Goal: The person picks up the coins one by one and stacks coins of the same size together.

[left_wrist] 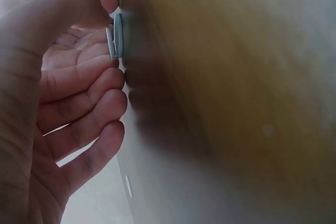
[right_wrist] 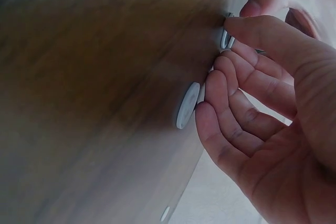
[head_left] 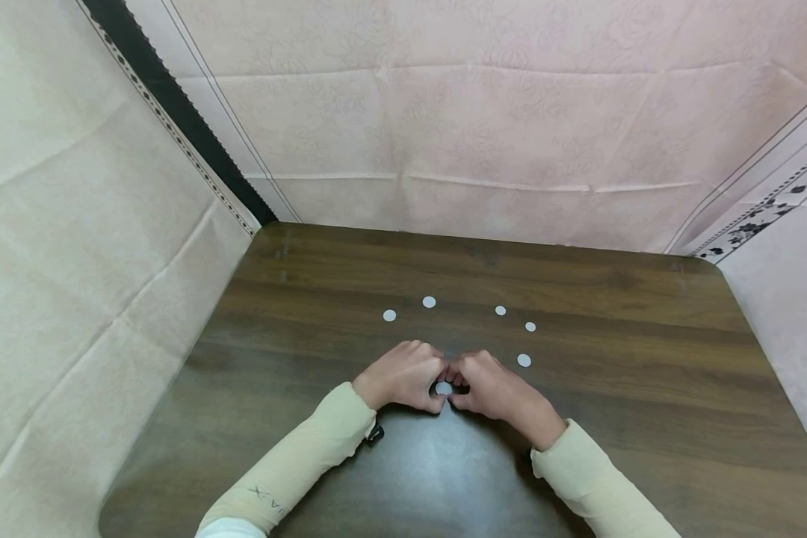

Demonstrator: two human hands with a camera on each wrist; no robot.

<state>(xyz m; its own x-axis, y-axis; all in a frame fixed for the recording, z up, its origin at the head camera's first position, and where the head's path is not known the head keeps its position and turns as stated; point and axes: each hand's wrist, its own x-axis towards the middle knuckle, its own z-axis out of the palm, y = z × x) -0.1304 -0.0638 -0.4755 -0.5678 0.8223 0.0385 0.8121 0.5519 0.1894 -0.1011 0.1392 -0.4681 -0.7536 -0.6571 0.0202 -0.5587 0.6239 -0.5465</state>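
Note:
My left hand [head_left: 409, 375] and right hand [head_left: 494, 386] meet over the middle of the wooden table, fingers curled toward each other around a small white disc [head_left: 444, 388]. In the left wrist view, a tilted disc [left_wrist: 111, 44] lies against another flat disc [left_wrist: 119, 35] on the tabletop. The left thumb and fingers hold the tilted disc's edges. From the right wrist view, the right thumb and fingers also pinch the thin disc [right_wrist: 226, 39] at its edges. Beside the right hand's outer fingers lies a further white disc [right_wrist: 188, 105]. Fingers partly hide the contact points.
More white discs lie beyond the hands in a loose arc: two at the left, disc [head_left: 390, 315] and disc [head_left: 429, 302], and others at the right, including disc [head_left: 501, 311] and disc [head_left: 530, 326]. Cloth [head_left: 484, 134] hangs behind the brown table [head_left: 612, 321].

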